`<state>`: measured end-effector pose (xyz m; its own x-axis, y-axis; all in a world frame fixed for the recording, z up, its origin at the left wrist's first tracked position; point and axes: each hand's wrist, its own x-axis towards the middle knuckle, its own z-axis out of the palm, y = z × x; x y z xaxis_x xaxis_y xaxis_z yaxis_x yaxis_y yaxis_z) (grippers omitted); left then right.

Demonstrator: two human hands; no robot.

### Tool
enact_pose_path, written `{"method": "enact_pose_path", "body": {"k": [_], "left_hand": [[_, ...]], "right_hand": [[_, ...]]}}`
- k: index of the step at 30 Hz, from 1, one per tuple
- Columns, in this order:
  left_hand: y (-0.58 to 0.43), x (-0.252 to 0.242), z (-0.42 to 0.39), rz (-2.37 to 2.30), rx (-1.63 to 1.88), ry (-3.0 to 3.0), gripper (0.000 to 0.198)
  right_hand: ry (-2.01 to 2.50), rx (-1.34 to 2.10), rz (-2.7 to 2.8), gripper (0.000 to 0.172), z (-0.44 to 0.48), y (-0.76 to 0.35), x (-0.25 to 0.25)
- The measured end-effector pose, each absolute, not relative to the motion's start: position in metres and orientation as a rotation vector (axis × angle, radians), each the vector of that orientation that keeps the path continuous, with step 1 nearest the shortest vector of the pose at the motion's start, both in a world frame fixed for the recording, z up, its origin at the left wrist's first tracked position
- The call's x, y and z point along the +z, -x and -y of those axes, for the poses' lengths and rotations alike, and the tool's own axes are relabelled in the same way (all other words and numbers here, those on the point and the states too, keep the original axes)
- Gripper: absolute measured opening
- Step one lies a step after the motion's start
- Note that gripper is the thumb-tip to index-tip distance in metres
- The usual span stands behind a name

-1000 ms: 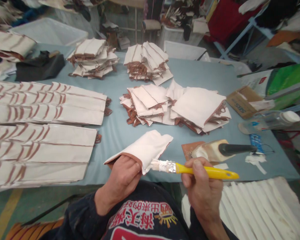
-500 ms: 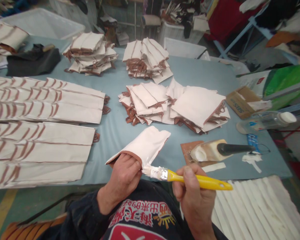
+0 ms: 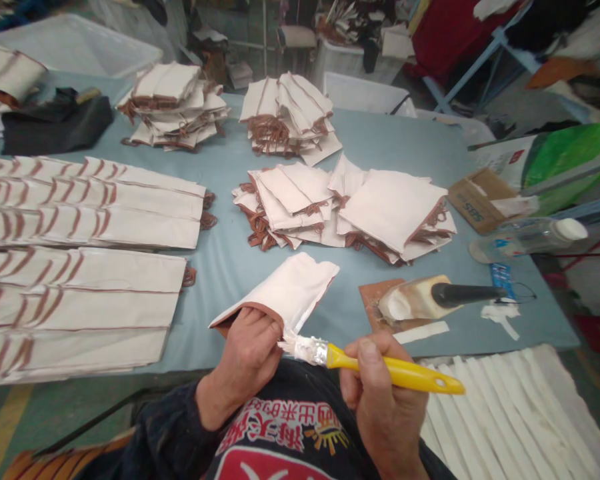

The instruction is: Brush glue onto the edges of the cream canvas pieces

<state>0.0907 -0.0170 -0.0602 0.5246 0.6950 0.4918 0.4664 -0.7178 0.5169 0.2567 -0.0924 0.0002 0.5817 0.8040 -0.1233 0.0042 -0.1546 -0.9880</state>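
My left hand (image 3: 250, 350) has its curled fingers inside the mouth of a white pouch (image 3: 291, 288) with brown edging. It grips the pouch by that edge, fingertips hidden inside, and the closed end points away to the right. In my right hand (image 3: 387, 393) is a paintbrush (image 3: 363, 363) with a yellow handle, pinched between thumb and fingers. White paste covers the bristles, which touch or nearly touch the pouch's near corner by my left fingers. Right of the pouch lies a tilted cream-coloured container (image 3: 405, 300) with a black handle, white stuff at its mouth.
Piled white pouches (image 3: 393, 207) with brown cords lie beyond my hands on the blue-grey table (image 3: 220, 280). Overlapping rows of pouches (image 3: 130, 287) fill the left side. To the right are a small cardboard box (image 3: 473, 203), a clear bottle (image 3: 530, 239) and white strips (image 3: 520, 407).
The brush has shifted slightly left and its handle end has dipped, bristles staying by the pouch corner. My left hand keeps its hold. The whole view has drifted a little.
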Motion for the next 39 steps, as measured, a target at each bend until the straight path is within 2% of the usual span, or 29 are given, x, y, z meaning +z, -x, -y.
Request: {"method": "enact_pose_path", "body": {"k": [8, 15, 21, 24, 28, 32, 39], "left_hand": [[-0.095, -0.055, 0.017, -0.931, 1.031, -2.381, 0.025], [-0.097, -0.053, 0.018, -0.991, 1.101, -2.246, 0.026], [-0.098, -0.053, 0.021, -1.016, 1.070, -2.112, 0.024], [-0.098, -0.046, 0.020, -1.107, 0.965, -1.862, 0.024], [-0.096, -0.027, 0.007, -1.201, 0.836, -1.366, 0.022], [-0.091, -0.006, -0.009, -1.088, 0.687, -1.043, 0.033], [-0.094, 0.015, -0.015, -0.872, 0.529, -0.974, 0.040]], "right_hand": [[1.517, 0.678, 0.649, 0.041, 0.066, -0.284, -0.013], [1.450, 0.817, 0.704, 0.039, 0.076, -0.265, -0.001], [1.384, 0.917, 0.641, 0.045, 0.053, -0.271, -0.010], [1.356, 0.996, 0.581, 0.043, 0.051, -0.279, -0.012], [1.286, 0.816, 0.489, 0.035, 0.051, -0.295, -0.007], [1.160, 0.726, 0.656, 0.030, 0.048, -0.301, 0.003], [1.013, 0.578, 1.190, 0.022, 0.047, -0.302, 0.014]]}}
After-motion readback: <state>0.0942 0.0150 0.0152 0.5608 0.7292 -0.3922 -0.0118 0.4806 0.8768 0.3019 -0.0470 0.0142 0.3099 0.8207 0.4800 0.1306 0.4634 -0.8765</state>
